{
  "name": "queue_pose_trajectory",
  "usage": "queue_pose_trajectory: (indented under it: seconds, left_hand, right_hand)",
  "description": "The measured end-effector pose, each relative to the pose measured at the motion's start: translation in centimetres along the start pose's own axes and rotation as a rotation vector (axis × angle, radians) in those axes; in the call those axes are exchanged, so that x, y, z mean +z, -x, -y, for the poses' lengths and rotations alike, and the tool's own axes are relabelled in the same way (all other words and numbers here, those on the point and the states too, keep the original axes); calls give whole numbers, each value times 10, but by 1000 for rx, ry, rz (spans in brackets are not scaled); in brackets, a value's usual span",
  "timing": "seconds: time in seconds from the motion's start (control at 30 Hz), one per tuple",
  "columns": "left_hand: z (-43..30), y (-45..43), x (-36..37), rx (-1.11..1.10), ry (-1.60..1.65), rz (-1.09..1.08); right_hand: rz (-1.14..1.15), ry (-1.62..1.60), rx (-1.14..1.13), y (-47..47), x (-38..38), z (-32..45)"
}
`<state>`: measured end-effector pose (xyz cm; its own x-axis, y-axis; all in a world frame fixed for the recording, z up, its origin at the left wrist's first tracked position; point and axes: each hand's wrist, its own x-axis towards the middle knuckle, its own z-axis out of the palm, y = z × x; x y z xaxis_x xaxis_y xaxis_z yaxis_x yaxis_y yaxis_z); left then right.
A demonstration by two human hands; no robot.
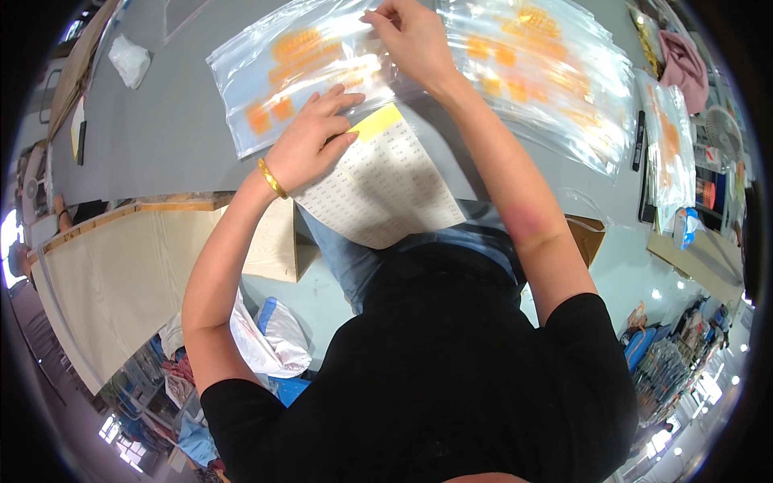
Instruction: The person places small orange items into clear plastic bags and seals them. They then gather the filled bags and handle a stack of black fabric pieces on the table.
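Note:
My left hand (314, 133) lies with fingers spread on a clear plastic bag with orange print (296, 66). Its thumb touches the edge of a sheet of small printed labels (392, 175), by the yellow strip (377, 124) at the top. The sheet slants over the table edge towards my lap and sags at its lower end. Above the same bag, the fingers of my right hand (413, 39) are bent together near its upper part. Whether they pinch a small label or the film is too small to tell. To the right is a fanned stack of similar bags (543, 84).
A crumpled white piece (130, 60) lies on the grey table (163, 139) at left. A black marker (638, 142) and another bag stack (670, 145) are at right. A wooden panel (133, 259) stands lower left. Another person's hand (62, 214) shows at far left.

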<state>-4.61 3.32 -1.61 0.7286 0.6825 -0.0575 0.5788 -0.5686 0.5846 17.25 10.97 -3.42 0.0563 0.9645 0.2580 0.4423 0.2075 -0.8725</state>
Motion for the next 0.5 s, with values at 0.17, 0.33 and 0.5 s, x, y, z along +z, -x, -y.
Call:
queue_pose_trajectory:
  seconds: [0.17, 0.33, 0.5]
  left_hand:
    - [-26, 9, -30, -210, 131, 146]
    - [-26, 12, -34, -234, 606, 171]
    - [-6, 2, -18, -374, 947, 170]
  right_hand:
    - [-37, -156, -25, -16, -1, 28]
    - [-17, -282, 133, -43, -76, -26]
    - [-118, 32, 275, -55, -238, -90]
